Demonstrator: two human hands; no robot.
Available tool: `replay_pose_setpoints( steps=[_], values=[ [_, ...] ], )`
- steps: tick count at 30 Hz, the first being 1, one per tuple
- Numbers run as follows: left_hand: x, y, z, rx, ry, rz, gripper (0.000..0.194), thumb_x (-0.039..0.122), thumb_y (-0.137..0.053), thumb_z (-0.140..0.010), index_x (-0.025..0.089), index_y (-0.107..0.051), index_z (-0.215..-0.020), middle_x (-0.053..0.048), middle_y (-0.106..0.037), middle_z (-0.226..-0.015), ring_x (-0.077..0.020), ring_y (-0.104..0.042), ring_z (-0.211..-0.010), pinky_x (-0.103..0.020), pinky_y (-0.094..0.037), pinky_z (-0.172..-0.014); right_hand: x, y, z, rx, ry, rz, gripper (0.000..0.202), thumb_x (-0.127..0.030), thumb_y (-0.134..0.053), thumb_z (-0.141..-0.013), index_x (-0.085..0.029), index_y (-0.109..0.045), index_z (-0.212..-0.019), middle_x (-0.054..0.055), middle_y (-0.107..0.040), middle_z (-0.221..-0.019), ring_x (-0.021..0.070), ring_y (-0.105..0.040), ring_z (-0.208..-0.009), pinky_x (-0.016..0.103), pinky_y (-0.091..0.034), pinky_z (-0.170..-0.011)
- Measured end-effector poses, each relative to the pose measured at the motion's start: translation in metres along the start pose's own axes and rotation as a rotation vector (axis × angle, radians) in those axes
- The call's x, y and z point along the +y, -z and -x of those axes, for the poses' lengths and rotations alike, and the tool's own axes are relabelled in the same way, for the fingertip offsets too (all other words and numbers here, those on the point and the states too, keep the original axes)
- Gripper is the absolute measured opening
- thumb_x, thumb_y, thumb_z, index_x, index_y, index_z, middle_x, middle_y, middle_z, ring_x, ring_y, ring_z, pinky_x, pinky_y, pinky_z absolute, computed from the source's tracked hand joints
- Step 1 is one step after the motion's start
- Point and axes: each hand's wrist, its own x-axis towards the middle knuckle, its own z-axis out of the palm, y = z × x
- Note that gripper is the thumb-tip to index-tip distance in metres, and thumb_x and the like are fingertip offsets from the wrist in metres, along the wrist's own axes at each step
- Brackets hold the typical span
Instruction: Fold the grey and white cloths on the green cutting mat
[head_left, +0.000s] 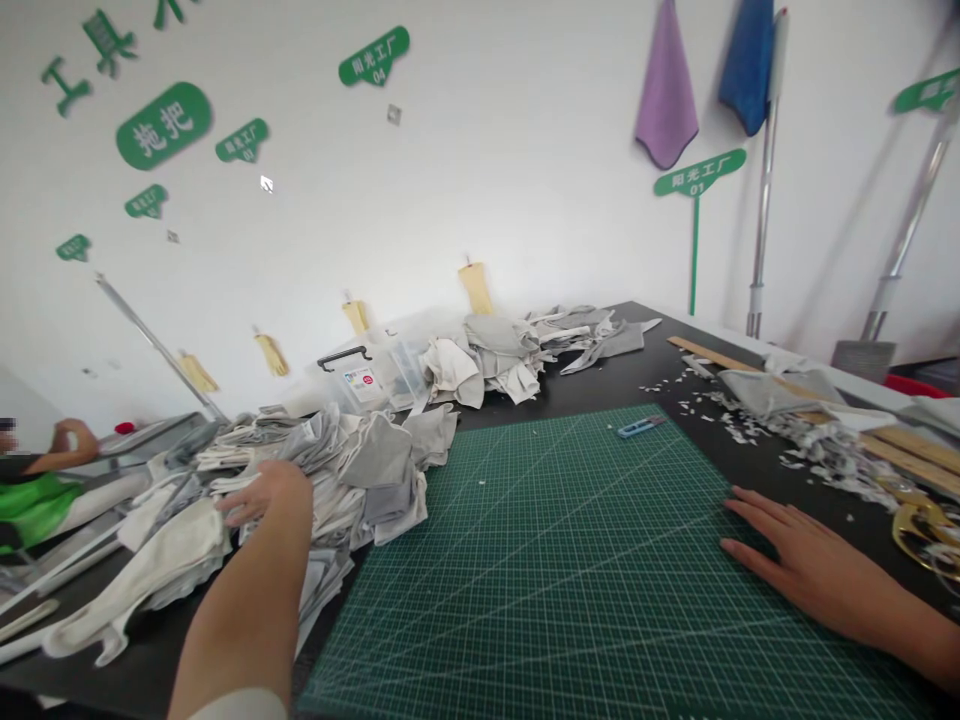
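Observation:
A green cutting mat [555, 560] with a white grid lies on the black table. My right hand [795, 550] rests flat on the mat's right side, fingers spread and nothing held. At the left, my left hand [262, 492] reaches to a large pile of grey and white fabric pieces [382, 450], touching its left part; its fingers are partly apart, and whether they grip any cloth cannot be made out. Beside that hand lies a cream cloth piece [161, 560]. A blue utility knife [640, 427] is at the mat's far edge.
Behind the pile stands a clear plastic box [367, 375], with more grey fabric [487, 355] beside it. White scraps [832, 450], wooden strips [915, 460] and gold-handled scissors [919, 530] lie at the right. Another person in green [37, 510] is at the far left.

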Motion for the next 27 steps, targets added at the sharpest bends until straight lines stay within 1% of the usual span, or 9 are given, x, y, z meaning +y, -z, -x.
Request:
replay_pose_setpoints(
  steps=[2,3,6,9,12,15,18,21,27],
  values=[
    [-0.002,-0.003,0.0,0.264,0.082,0.06,0.085,0.036,-0.046,-0.074,0.004,-0.002,-0.139,-0.033,-0.011,-0.14,-0.0466,-0.01,-0.131,-0.068,-0.014,-0.094,0.001,-0.001,-0.001,-0.006,0.001,0.006,0.067,-0.064,-0.04,-0.079,-0.018,-0.052,-0.125,0.011,-0.043,-0.137,0.0295,-0.043,-0.122,0.048,-0.03,-0.106],
    [0.001,-0.004,0.002,0.33,-0.006,0.081,0.085,0.039,-0.048,-0.074,0.004,-0.006,-0.139,-0.031,-0.01,-0.141,-0.0434,-0.008,-0.132,-0.064,-0.013,-0.099,0.001,-0.001,-0.001,-0.006,0.002,0.009,0.067,-0.065,-0.04,-0.079,-0.018,-0.052,-0.125,0.011,-0.043,-0.137,0.0292,-0.043,-0.123,0.048,-0.03,-0.106],
    [0.026,-0.008,0.02,0.221,-0.548,0.089,0.078,0.043,-0.052,-0.075,0.004,-0.023,-0.136,-0.026,-0.017,-0.141,-0.0353,-0.01,-0.134,-0.053,-0.013,-0.106,0.002,-0.004,-0.002,-0.01,-0.013,0.018,0.068,-0.066,-0.04,-0.077,-0.018,-0.053,-0.125,0.011,-0.044,-0.136,0.029,-0.043,-0.123,0.048,-0.03,-0.106],
    [0.065,-0.014,0.056,-0.055,-0.858,0.068,0.061,0.039,-0.047,-0.08,0.005,-0.036,-0.13,-0.023,-0.02,-0.142,-0.031,-0.012,-0.135,-0.046,-0.015,-0.108,0.002,-0.004,-0.001,-0.017,-0.027,0.019,0.069,-0.067,-0.04,-0.077,-0.019,-0.052,-0.125,0.01,-0.043,-0.137,0.0286,-0.042,-0.124,0.047,-0.029,-0.107],
    [0.098,-0.031,0.098,-0.676,-1.062,-0.093,0.049,0.032,-0.039,-0.085,0.017,-0.037,-0.131,-0.012,-0.03,-0.142,-0.0229,-0.023,-0.133,-0.037,-0.015,-0.109,0.0,-0.001,-0.001,-0.026,-0.023,0.009,0.068,-0.066,-0.039,-0.078,-0.019,-0.052,-0.126,0.01,-0.042,-0.138,0.0286,-0.041,-0.124,0.047,-0.028,-0.107],
    [0.112,-0.059,0.132,-0.854,-1.004,-0.193,0.06,0.044,-0.052,-0.077,0.017,-0.041,-0.129,-0.013,-0.043,-0.134,-0.0236,-0.039,-0.124,-0.032,-0.026,-0.104,-0.002,0.003,0.0,-0.025,-0.02,-0.009,0.066,-0.064,-0.039,-0.079,-0.018,-0.053,-0.125,0.011,-0.043,-0.137,0.0296,-0.041,-0.125,0.047,-0.028,-0.108],
    [0.108,-0.086,0.147,-0.906,-0.823,-0.323,0.075,0.057,-0.051,-0.075,0.004,-0.038,-0.127,-0.024,-0.045,-0.128,-0.0301,-0.045,-0.118,-0.037,-0.036,-0.094,-0.003,0.004,0.0,-0.009,-0.02,-0.026,0.066,-0.063,-0.041,-0.079,-0.017,-0.054,-0.124,0.011,-0.043,-0.137,0.0304,-0.041,-0.125,0.047,-0.028,-0.108],
    [0.1,-0.104,0.149,-0.918,-0.659,-0.451,0.076,0.059,-0.046,-0.078,-0.004,-0.04,-0.122,-0.031,-0.049,-0.118,-0.0343,-0.049,-0.111,-0.042,-0.04,-0.086,-0.003,0.004,0.001,-0.023,-0.019,-0.033,0.065,-0.063,-0.04,-0.08,-0.018,-0.052,-0.126,0.011,-0.041,-0.139,0.0299,-0.039,-0.126,0.047,-0.027,-0.108],
    [0.098,-0.11,0.144,-0.913,-0.621,-0.543,0.035,0.035,-0.05,-0.087,0.014,-0.051,-0.115,-0.009,-0.055,-0.112,-0.019,-0.057,-0.095,-0.039,-0.048,-0.081,-0.005,0.009,0.002,-0.013,-0.024,-0.061,0.063,-0.061,-0.041,-0.08,-0.019,-0.053,-0.125,0.011,-0.041,-0.139,0.0318,-0.04,-0.125,0.048,-0.028,-0.107]
  ],
)
